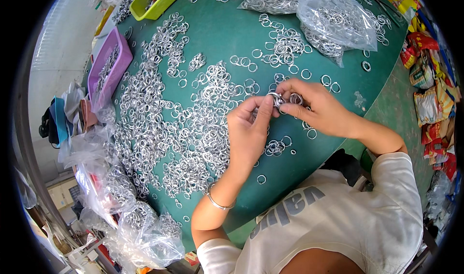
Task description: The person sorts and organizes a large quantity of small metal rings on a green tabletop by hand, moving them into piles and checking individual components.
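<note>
My left hand (249, 131) and my right hand (316, 104) meet above the green table (232, 27). Between the fingertips of both sit a few silver metal rings (276, 100); how they fit together is too small to tell. Another ring (296, 99) rests against the fingers of my right hand. Just left of my left hand spreads a broad heap of loose silver rings (208, 124). A small cluster of rings (275, 148) lies on the table right of my left hand.
Clear plastic bags of rings (336, 25) stand at the far right. A purple tray (123, 56) holds metal pieces at the left, and a yellow-green bin (140, 8) is at the far left. More plastic bags (145, 235) crowd the left edge. Colourful packages (427, 104) lie beyond the right edge.
</note>
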`<state>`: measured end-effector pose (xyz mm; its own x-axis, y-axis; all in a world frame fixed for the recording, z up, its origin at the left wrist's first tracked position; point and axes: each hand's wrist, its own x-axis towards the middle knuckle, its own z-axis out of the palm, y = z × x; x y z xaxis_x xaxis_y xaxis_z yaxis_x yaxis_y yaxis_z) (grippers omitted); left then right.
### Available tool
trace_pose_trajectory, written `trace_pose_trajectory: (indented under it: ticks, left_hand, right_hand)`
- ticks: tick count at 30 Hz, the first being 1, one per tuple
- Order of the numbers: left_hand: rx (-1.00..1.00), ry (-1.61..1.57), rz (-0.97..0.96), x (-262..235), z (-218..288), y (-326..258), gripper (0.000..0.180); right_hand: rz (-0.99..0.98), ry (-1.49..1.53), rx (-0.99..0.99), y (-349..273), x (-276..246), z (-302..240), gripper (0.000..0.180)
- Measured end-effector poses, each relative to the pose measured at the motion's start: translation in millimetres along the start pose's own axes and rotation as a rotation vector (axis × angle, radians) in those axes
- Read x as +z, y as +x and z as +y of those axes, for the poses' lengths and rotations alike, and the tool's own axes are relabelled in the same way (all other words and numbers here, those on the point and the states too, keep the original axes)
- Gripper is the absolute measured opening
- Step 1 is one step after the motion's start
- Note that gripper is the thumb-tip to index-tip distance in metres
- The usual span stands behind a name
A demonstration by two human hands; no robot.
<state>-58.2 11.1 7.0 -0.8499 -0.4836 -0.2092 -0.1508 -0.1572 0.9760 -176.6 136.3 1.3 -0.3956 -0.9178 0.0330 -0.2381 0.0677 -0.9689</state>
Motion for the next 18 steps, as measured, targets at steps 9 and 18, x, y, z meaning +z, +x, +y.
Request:
trace_pose_trajectory:
  ticks: [9, 18]
  left_hand:
    - [-0.018, 0.084, -0.051, -6, 3, -2, 0.021]
    - [-0.342, -0.367, -0.137, -10, 5, 1, 0.025]
  right_hand:
    - [-0.007, 0.337, 0.219, -3, 5, -16, 0.022]
    - [0.165, -0.128, -0.121, -3, 12, -10, 0.017]
